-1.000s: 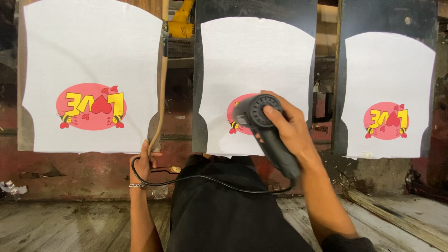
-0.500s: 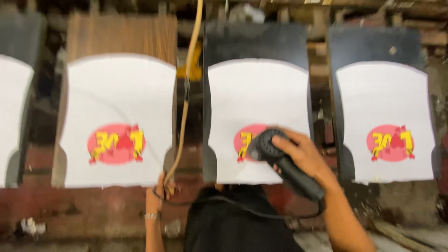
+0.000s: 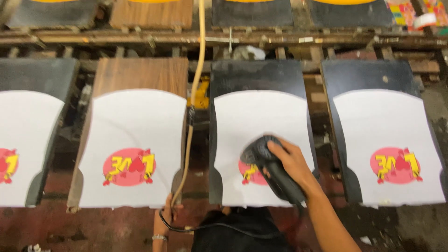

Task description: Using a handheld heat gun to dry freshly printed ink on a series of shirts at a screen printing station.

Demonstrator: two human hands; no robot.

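Compared with a moment earlier, the view had tilted up the row of boards while the right hand, fingers wrapped around the black heat tool, held it over the red-and-yellow print on the white fabric piece, apparently mid-drying, the left hand closed on the cable.

A wooden board carried a white fabric panel printed with a pink oval and yellow figures. At the right, a black board bore another white panel with the same print near its lower edge. A third printed panel lay partly cut off at the left edge. Wooden rails ran across behind the boards, with colourful scraps at the top right corner.
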